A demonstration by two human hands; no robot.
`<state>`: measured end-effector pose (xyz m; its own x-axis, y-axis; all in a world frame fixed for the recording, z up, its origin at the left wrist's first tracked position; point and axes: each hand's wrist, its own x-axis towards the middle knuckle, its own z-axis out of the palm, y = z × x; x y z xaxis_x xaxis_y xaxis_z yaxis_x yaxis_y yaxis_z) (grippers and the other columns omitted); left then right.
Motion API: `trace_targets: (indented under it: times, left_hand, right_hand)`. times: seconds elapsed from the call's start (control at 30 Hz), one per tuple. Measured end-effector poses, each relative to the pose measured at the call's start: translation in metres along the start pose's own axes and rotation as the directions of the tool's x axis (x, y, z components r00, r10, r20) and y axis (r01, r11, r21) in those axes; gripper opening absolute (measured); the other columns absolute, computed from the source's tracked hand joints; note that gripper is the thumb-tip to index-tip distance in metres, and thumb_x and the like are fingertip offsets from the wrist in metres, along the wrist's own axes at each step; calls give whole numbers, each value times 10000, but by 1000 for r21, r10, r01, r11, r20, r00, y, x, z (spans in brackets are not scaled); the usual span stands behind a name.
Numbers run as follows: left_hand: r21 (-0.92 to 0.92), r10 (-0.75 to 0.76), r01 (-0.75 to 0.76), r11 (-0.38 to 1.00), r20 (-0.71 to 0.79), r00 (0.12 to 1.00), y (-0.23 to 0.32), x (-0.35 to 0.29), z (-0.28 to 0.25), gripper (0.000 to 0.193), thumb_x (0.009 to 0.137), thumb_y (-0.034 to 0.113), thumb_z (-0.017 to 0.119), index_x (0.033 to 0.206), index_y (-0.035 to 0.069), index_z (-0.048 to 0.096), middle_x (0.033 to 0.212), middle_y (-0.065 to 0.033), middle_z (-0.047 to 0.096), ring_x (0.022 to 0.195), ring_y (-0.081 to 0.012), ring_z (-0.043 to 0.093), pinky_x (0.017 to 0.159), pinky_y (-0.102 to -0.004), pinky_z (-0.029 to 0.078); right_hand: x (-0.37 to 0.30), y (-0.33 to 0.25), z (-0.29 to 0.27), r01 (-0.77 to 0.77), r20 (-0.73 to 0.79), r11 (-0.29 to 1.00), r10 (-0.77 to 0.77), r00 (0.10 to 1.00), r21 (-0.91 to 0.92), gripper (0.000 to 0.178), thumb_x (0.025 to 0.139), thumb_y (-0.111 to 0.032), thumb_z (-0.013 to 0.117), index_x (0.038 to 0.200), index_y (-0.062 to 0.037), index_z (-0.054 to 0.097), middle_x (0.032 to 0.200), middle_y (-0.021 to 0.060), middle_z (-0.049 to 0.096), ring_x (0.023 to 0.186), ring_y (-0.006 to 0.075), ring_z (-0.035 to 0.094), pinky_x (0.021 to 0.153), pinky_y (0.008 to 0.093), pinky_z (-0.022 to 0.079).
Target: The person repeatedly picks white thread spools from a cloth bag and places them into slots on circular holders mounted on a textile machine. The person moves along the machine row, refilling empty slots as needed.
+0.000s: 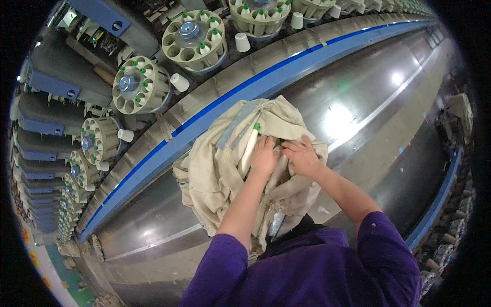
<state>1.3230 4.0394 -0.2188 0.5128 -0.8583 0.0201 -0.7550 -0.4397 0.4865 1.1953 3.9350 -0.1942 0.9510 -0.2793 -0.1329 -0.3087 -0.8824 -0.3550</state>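
A large beige cloth sack [209, 174] sits in front of my body, its mouth gathered in folds. My left hand [264, 156] reaches into the opening with its fingers bent close together; the fingertips are hidden, and what they grip cannot be made out. Right beside that hand, a white yarn bobbin with a green tip [249, 147] leans in the sack. My right hand [303, 156] lies over the other side of the opening, fingers apart, touching the sack's contents or edge. Shadow and folds hide most of what is inside.
A long machine with a blue rail [245, 87] curves along the left and far side. Round bobbin holders [140, 84] carry green-tipped bobbins, with white cones [179, 82] beside them. The shiny dark floor [317, 97] runs along it. Another blue-edged machine [437, 204] stands at right.
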Motion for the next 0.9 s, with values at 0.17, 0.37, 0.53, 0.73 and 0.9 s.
trace_targets:
  times: [0.17, 0.37, 0.53, 0.73, 0.9]
  left_hand:
    - [-11, -242, 267, 964, 387, 890, 7, -27, -3, 649, 794, 301, 625, 1327, 68, 337, 1240, -239, 430, 1055, -390, 509, 866, -449, 442]
    - [152, -110, 99, 983, 66, 992, 8, -58, -37, 502, 675, 199, 677, 1120, 49, 498, 1067, -156, 479, 1004, -327, 487, 839, -427, 402]
    - [246, -278, 273, 930, -17, 960, 18, -9, -14, 389, 693, 203, 648, 1030, 51, 529, 1074, -122, 486, 1027, -308, 464, 840, -449, 381]
    - [195, -363, 428, 882, -297, 883, 11, 24, 18, 509, 535, 136, 765, 1003, 34, 593, 986, -159, 566, 977, -300, 521, 804, -420, 448]
    - [68, -708, 705, 706, 45, 705, 83, 60, 1, 841, 550, 289, 807, 1268, 90, 418, 1202, -140, 505, 1155, -297, 433, 971, -439, 328]
  right_hand:
    - [-15, 32, 0, 124, 207, 982, -94, 974, -141, 295, 687, -238, 722, 975, -243, 658, 1035, -18, 552, 1148, 199, 408, 1053, 555, 136]
    - [-23, 23, -10, 202, 215, 976, -182, 959, -76, 314, 611, -362, 745, 906, -279, 675, 950, -27, 590, 1125, 208, 432, 979, 594, 180]
    - [-15, 26, -65, 38, 352, 887, -221, 910, 460, 255, 722, -322, 709, 942, -199, 666, 1003, 25, 608, 1014, 226, 539, 935, 402, 371]
    - [-37, 88, -132, -288, 294, 64, -167, 941, 956, 312, 938, -265, 478, 1148, -36, 510, 1038, 59, 568, 923, 170, 564, 777, 285, 494]
    - [-83, 163, -157, -542, 474, -425, -263, 841, 725, 274, 913, -356, 509, 981, -90, 510, 811, -5, 527, 721, 104, 549, 624, 272, 491]
